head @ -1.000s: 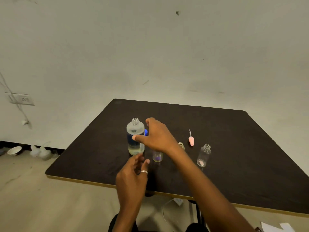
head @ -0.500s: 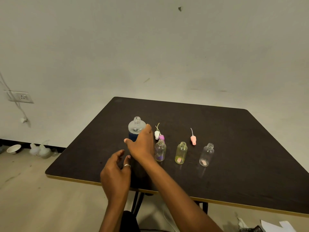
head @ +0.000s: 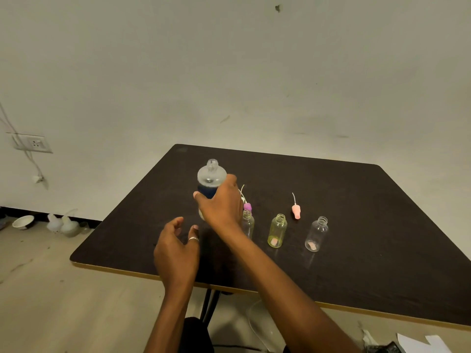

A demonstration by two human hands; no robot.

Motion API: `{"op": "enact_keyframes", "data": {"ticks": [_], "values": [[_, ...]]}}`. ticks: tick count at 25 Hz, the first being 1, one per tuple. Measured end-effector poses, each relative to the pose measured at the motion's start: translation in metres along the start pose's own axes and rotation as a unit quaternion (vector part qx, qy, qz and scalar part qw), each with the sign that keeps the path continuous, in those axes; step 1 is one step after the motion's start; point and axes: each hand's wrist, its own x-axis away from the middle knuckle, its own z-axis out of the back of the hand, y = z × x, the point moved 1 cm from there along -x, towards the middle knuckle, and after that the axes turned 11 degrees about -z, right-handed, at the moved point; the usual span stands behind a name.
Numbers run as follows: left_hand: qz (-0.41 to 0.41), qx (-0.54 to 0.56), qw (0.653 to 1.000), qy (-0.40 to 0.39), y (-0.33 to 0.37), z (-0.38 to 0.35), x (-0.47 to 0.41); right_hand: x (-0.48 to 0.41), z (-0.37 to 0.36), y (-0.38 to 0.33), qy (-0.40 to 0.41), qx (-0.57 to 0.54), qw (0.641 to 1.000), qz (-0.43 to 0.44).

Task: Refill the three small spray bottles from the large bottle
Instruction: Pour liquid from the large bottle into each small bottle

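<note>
Broadly, a pale wall [head: 229, 72] fills the upper half of the frame, with a socket [head: 33, 143] at its left edge. Below it a dark table [head: 369, 200] with a light edge band spreads across the middle and right.

Both forearms reach in from the bottom. The right hand [head: 224, 202] is wrapped round the large bottle [head: 211, 174] just left of centre, thumb on its near side and fingers round its far side. The bottle is upright and uncapped, clear at the shoulder with a dark blue band below. Its base is mostly hidden by the hand, so whether it rests on the table cannot be told. The left hand [head: 175, 250] hovers lower left of the bottle, holding nothing, with loosely curved fingers spread.

Three small uncapped bottles stand in a row right of the right wrist: a clear small bottle [head: 248, 224] partly hidden behind the wrist, a yellowish small bottle [head: 277, 231] and a second clear bottle [head: 316, 234] farthest right.

Behind the row lie a pink spray cap [head: 296, 211] with its thin tube pointing up the frame, and a purple cap [head: 247, 206] just above the hidden bottle.

A silver ring [head: 193, 238] sits on a left finger.
</note>
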Motion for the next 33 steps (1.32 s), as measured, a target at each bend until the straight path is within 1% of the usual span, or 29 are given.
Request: {"op": "enact_keyframes", "data": {"ticks": [2,4,6,9,11,15,20,25,29,33], "values": [[0.004,0.0,1.0,-0.01,0.003,-0.006,0.003,-0.008,0.024,-0.018,0.016,-0.011,1.0,0.02],[-0.001,0.006,0.999,-0.047,0.009,-0.018,0.006,-0.015,0.053,-0.035,0.028,-0.012,0.999,0.042],[-0.014,0.028,0.993,-0.112,0.017,-0.032,0.008,-0.02,0.084,-0.049,0.04,-0.006,0.997,0.068],[-0.045,0.035,0.973,-0.224,0.027,-0.053,0.009,-0.023,0.127,-0.06,0.044,0.003,0.994,0.102],[-0.066,0.026,0.964,-0.255,0.032,-0.065,0.01,-0.021,0.149,-0.061,0.045,0.01,0.993,0.11],[-0.066,0.012,0.961,-0.268,0.037,-0.077,0.012,-0.011,0.176,-0.052,0.038,0.027,0.993,0.11],[-0.067,-0.024,0.97,-0.234,0.039,-0.077,0.015,0.002,0.191,-0.032,0.031,0.046,0.993,0.107],[-0.098,-0.03,0.967,-0.233,0.051,-0.061,0.016,0.01,0.201,-0.006,0.015,0.045,0.994,0.101],[-0.135,-0.027,0.959,-0.249,0.065,-0.046,0.024,0.018,0.209,0.017,0.011,0.051,0.994,0.098],[-0.155,-0.009,0.957,-0.245,0.086,-0.03,0.034,0.028,0.218,0.038,0.006,0.077,0.992,0.103]]}}
